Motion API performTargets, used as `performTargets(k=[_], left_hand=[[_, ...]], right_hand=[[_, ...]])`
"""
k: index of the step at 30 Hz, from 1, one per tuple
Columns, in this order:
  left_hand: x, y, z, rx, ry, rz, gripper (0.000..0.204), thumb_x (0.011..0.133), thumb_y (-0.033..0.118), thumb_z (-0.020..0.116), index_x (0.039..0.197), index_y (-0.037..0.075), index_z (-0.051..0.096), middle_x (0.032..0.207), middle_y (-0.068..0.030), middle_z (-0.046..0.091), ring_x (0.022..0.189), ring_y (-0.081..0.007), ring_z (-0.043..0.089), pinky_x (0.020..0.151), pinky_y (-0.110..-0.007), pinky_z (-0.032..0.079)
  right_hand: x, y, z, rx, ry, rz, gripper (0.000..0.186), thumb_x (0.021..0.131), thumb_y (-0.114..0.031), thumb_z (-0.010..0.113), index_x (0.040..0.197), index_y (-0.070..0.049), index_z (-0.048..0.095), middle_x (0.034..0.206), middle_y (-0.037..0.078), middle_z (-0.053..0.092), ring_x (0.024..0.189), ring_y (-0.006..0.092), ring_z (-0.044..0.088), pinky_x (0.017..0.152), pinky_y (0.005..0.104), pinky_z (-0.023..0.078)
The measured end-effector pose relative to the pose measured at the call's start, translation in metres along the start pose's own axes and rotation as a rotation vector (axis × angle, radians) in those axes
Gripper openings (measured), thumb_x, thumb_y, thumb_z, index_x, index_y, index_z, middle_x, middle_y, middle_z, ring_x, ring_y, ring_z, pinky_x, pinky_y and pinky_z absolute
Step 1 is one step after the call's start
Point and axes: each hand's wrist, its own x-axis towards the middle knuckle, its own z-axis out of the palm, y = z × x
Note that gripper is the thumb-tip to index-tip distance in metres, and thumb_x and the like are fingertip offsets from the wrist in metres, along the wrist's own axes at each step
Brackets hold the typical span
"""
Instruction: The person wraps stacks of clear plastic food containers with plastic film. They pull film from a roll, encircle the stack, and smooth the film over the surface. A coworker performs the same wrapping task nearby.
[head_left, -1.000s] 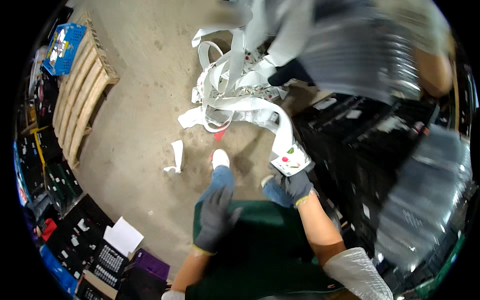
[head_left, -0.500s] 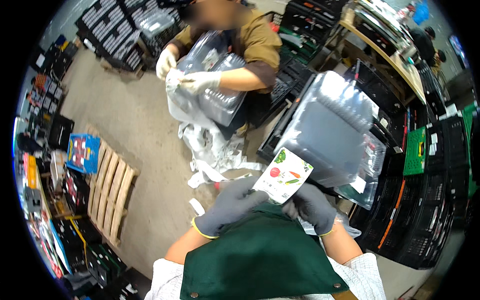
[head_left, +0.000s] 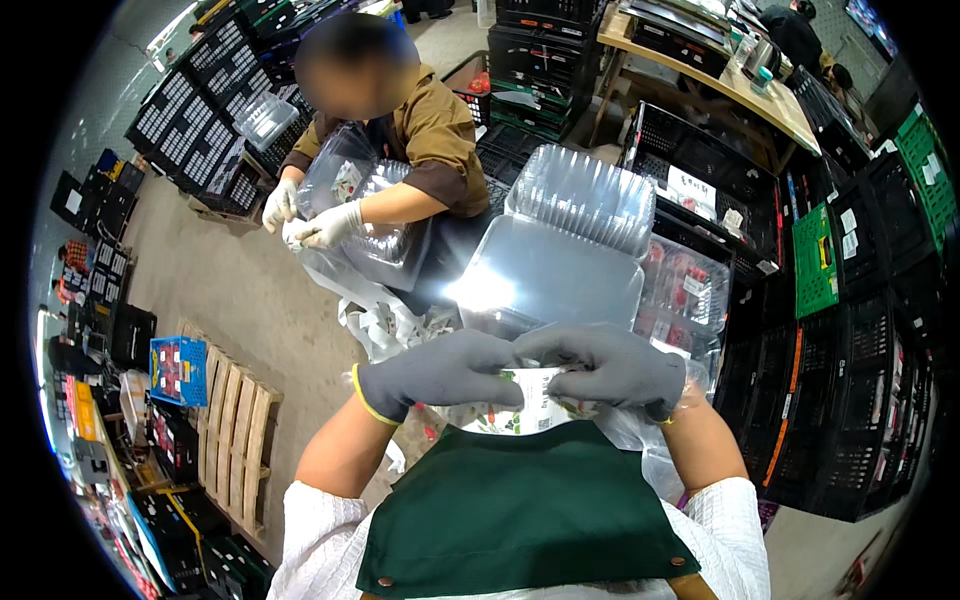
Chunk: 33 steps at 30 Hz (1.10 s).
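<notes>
Between left hand (head_left: pixel 435 372) and right hand (head_left: pixel 615 367), printed label strip (head_left: pixel 537 402) is being pinched, both clamping its upper edge. Just beyond the hands, clear plastic containers (head_left: pixel 565 275) are standing stacked, topmost showing no label; handling is looking unfinished, amount left unclear.

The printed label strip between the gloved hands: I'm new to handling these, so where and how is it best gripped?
Probably pinched near its two sides: left hand from the left, right hand from the right. The printed label strip looks thin and flexible, so two-sided support should limit sagging. Its middle shows between the hands, which leaves that part uncovered.
</notes>
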Motion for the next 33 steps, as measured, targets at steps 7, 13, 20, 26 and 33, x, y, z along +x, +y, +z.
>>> performTargets(k=[7, 13, 20, 26, 33], left_hand=[[0.027, -0.028, -0.021, -0.146, -0.121, 0.086, 0.023, 0.083, 0.016, 0.064, 0.098, -0.001, 0.063, 0.087, -0.0048, 0.062, 0.083, -0.0124, 0.056, 0.075, -0.029, 0.046], [0.043, -0.053, -0.057, -0.295, -0.214, -0.060, 0.025, 0.080, 0.016, 0.070, 0.097, 0.000, 0.064, 0.080, 0.0013, 0.060, 0.073, -0.0064, 0.053, 0.064, -0.022, 0.044], [0.047, -0.080, -0.099, -0.283, -0.130, -0.118, 0.023, 0.082, 0.018, 0.068, 0.096, 0.001, 0.063, 0.073, 0.0027, 0.057, 0.067, -0.0037, 0.051, 0.056, -0.022, 0.041], [0.011, -0.078, -0.110, -0.116, -0.017, -0.338, 0.018, 0.089, 0.019, 0.062, 0.084, 0.002, 0.059, 0.063, -0.0006, 0.055, 0.049, -0.0056, 0.051, 0.046, -0.022, 0.040], [0.023, -0.082, -0.074, 0.431, 0.080, 0.031, 0.018, 0.085, 0.022, 0.062, 0.095, 0.007, 0.061, 0.078, -0.0120, 0.062, 0.073, -0.0305, 0.060, 0.064, -0.039, 0.045]], right_hand=[[0.015, 0.024, 0.007, -0.076, 0.090, -0.191, 0.036, 0.078, 0.002, 0.057, 0.112, -0.010, 0.063, 0.101, 0.007, 0.064, 0.094, 0.0176, 0.061, 0.082, 0.0322, 0.047], [0.038, 0.033, 0.006, -0.171, 0.233, -0.283, 0.024, 0.076, 0.003, 0.064, 0.099, -0.003, 0.066, 0.092, 0.009, 0.066, 0.080, 0.0220, 0.063, 0.071, 0.0327, 0.048], [0.043, 0.030, -0.001, 0.156, 0.587, -0.155, 0.019, 0.076, 0.004, 0.064, 0.094, -0.002, 0.066, 0.112, 0.015, 0.061, 0.092, 0.0192, 0.061, 0.081, 0.0343, 0.049], [0.064, 0.034, -0.086, 0.201, 0.578, 0.272, 0.023, 0.076, -0.010, 0.065, 0.097, -0.005, 0.059, 0.090, 0.004, 0.056, 0.089, 0.0139, 0.056, 0.078, 0.0284, 0.047], [0.115, 0.082, -0.093, -0.422, 0.160, 0.362, 0.036, 0.073, -0.018, 0.068, 0.104, -0.005, 0.056, 0.100, 0.011, 0.059, 0.097, 0.0247, 0.057, 0.086, 0.0342, 0.045]])
